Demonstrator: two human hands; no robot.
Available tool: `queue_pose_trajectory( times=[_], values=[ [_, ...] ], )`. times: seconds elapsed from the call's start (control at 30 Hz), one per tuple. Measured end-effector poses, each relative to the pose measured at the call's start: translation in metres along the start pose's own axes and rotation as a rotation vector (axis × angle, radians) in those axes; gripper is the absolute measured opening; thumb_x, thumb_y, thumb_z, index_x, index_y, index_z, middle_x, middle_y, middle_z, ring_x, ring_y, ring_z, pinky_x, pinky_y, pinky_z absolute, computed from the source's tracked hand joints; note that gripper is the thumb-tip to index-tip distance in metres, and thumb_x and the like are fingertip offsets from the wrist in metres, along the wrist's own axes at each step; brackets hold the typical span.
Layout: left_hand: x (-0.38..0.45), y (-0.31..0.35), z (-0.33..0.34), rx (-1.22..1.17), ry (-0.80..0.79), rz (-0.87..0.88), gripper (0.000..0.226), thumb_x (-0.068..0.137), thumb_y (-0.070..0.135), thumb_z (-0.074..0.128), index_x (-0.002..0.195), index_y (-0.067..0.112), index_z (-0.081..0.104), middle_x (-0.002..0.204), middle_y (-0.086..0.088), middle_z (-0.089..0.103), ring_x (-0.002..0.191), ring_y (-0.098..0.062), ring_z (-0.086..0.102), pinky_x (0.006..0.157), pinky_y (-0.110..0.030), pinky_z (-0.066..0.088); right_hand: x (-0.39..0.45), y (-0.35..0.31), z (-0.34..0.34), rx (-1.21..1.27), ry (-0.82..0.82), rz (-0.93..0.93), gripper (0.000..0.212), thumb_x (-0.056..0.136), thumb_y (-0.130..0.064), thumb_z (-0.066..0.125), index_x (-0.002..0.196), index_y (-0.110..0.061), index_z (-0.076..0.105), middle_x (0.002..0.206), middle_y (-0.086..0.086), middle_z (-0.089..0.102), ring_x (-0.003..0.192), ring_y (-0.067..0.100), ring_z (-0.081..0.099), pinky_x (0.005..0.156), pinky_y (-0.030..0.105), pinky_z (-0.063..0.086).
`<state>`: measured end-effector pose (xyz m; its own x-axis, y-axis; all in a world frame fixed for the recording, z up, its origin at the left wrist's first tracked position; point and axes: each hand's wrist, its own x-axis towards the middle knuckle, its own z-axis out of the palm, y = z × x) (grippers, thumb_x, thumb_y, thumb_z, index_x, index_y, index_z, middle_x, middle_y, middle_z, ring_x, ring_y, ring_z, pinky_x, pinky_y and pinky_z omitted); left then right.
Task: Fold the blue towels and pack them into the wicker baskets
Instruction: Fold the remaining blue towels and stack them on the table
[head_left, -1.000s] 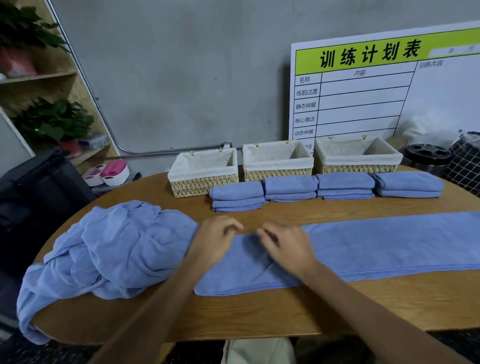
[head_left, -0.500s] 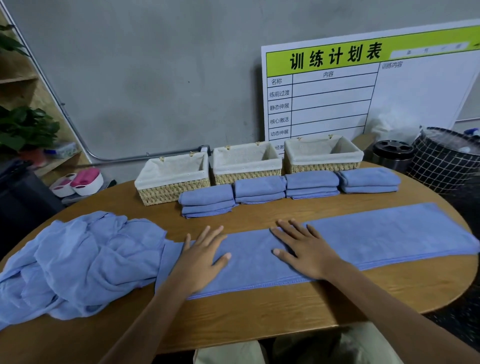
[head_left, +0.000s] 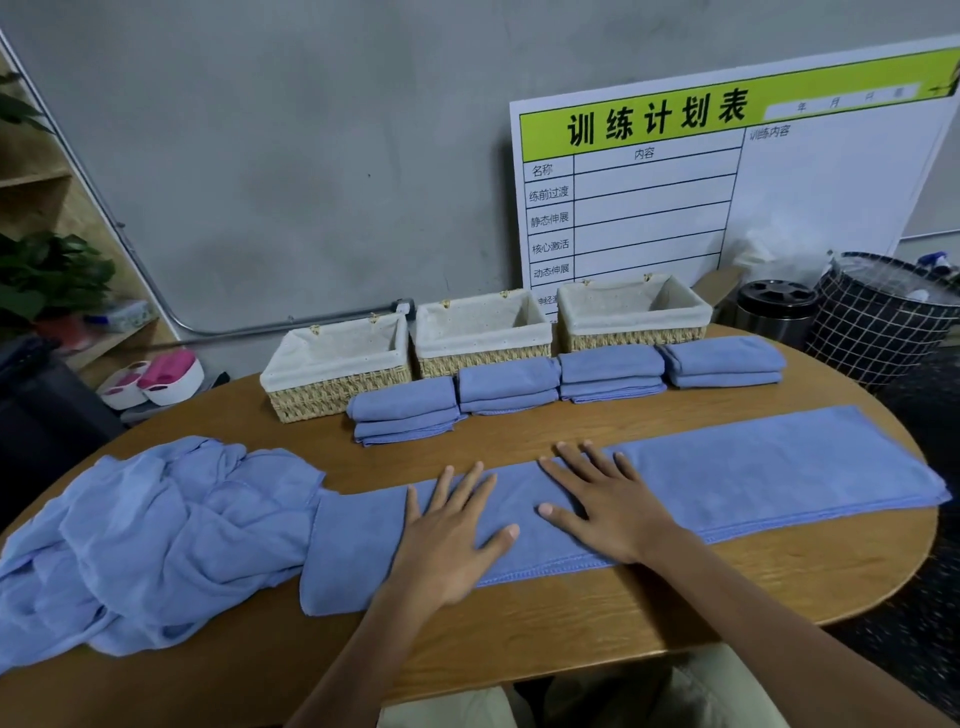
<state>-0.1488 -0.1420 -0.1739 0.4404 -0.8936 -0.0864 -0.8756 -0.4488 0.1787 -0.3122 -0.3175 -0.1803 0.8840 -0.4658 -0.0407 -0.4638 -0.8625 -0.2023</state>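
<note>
Behind the oval wooden desk stands a grey wall, and a white board with a green heading leans on it at the right. Along the far edge of the desk three wicker baskets with cloth lining stand in a row: the left basket, the middle basket and the right basket. Just in front of them lie four stacks of folded towels, side by side. A heap of unfolded towels covers the left end of the desk. One long towel, folded to a narrow strip, stretches from this heap to the right edge.

Both hands lie flat on the strip near its middle, fingers straight and spread wide, holding nothing. The left hand presses nearer to the heap, and the right hand is just beside it. One second ago the fingers of both hands were curled on the fabric and close together; half a second ago they had already opened, and now they are a little more apart. The strip itself lies as it did before. At the right, beyond the desk, a checked hamper and a dark bin stand.
</note>
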Motion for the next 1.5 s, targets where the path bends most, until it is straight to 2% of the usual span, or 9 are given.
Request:
queue_pose_trajectory(
  times=[0.13,0.3,0.4,0.53,0.77,0.9,1.1,1.27,1.5],
  values=[
    [-0.002,-0.006,0.0,-0.015,-0.015,0.009,0.077,0.091,0.078,0.021,0.158,0.045,0.002,0.16,0.028,-0.018,0.152,-0.009,-0.019,0.122,-0.053,-0.012,-0.012,0.03,-0.009,0.006,-0.015,0.035,0.083,0.081,-0.082,0.003,0.155,-0.045,-0.001,0.164,-0.015,-0.012,0.151,0.014,-0.017,0.123,0.044,-0.008],
    [0.015,0.022,-0.011,-0.048,0.062,-0.012,0.069,0.098,0.067,0.034,0.156,0.032,0.019,0.166,0.018,0.01,0.155,-0.015,-0.007,0.121,-0.059,-0.003,-0.032,0.076,-0.014,0.009,0.024,0.118,0.104,0.062,-0.093,-0.019,0.154,-0.047,-0.003,0.164,-0.016,-0.013,0.151,0.013,-0.016,0.122,0.044,-0.009],
    [0.031,0.067,-0.006,-0.146,0.07,0.086,0.065,0.1,0.064,0.034,0.157,0.039,0.015,0.167,0.019,0.001,0.155,-0.013,-0.007,0.122,-0.057,-0.004,-0.031,0.07,-0.014,0.02,0.031,0.112,0.098,0.068,-0.088,-0.012,0.155,-0.045,-0.001,0.164,-0.015,-0.012,0.152,0.015,-0.015,0.122,0.045,-0.008],
    [0.037,0.076,0.012,-0.029,0.017,0.11,0.07,0.098,0.071,0.024,0.159,0.041,0.004,0.165,0.022,-0.011,0.153,-0.012,-0.016,0.122,-0.054,-0.011,-0.034,0.085,-0.017,0.021,0.017,0.118,0.089,0.075,-0.084,-0.003,0.155,-0.046,-0.001,0.164,-0.016,-0.012,0.151,0.014,-0.016,0.122,0.044,-0.008],
    [0.052,0.104,0.002,-0.072,0.043,0.104,0.07,0.1,0.064,0.032,0.159,0.031,0.013,0.166,0.019,-0.003,0.154,-0.014,-0.01,0.122,-0.055,-0.005,-0.048,0.119,-0.019,0.017,0.058,0.158,0.091,0.074,-0.085,-0.006,0.156,-0.045,-0.001,0.165,-0.015,-0.01,0.152,0.014,-0.015,0.122,0.045,-0.007],
    [0.066,0.14,0.017,-0.081,0.012,0.215,0.067,0.102,0.063,0.026,0.159,0.039,0.001,0.165,0.022,-0.009,0.153,-0.01,-0.013,0.122,-0.054,-0.01,-0.047,0.116,-0.021,0.036,0.054,0.153,0.091,0.075,-0.084,-0.004,0.156,-0.043,-0.001,0.164,-0.015,-0.011,0.151,0.014,-0.016,0.123,0.045,-0.007],
    [0.069,0.139,0.026,0.009,0.01,0.19,0.071,0.099,0.069,0.02,0.159,0.039,-0.001,0.164,0.023,-0.015,0.152,-0.008,-0.018,0.122,-0.052,-0.012,-0.054,0.136,-0.022,0.031,0.055,0.152,0.089,0.076,-0.084,-0.003,0.156,-0.045,0.0,0.164,-0.016,-0.011,0.151,0.012,-0.016,0.123,0.043,-0.007],
    [0.067,0.139,0.024,0.01,0.0,0.188,0.071,0.099,0.069,0.021,0.159,0.039,0.0,0.164,0.023,-0.015,0.152,-0.009,-0.018,0.122,-0.053,-0.012,-0.061,0.15,-0.023,0.031,0.073,0.166,0.105,0.063,-0.093,-0.017,0.155,-0.046,0.001,0.164,-0.018,-0.009,0.151,0.011,-0.013,0.122,0.043,-0.006],
    [0.069,0.136,0.02,-0.01,-0.026,0.204,0.068,0.099,0.068,0.024,0.159,0.04,0.004,0.164,0.025,-0.013,0.152,-0.008,-0.018,0.122,-0.054,-0.011,-0.078,0.186,-0.032,0.045,0.09,0.23,0.107,0.062,-0.095,-0.017,0.155,-0.046,0.003,0.164,-0.017,-0.008,0.152,0.009,-0.011,0.123,0.043,-0.005]
  ],
)
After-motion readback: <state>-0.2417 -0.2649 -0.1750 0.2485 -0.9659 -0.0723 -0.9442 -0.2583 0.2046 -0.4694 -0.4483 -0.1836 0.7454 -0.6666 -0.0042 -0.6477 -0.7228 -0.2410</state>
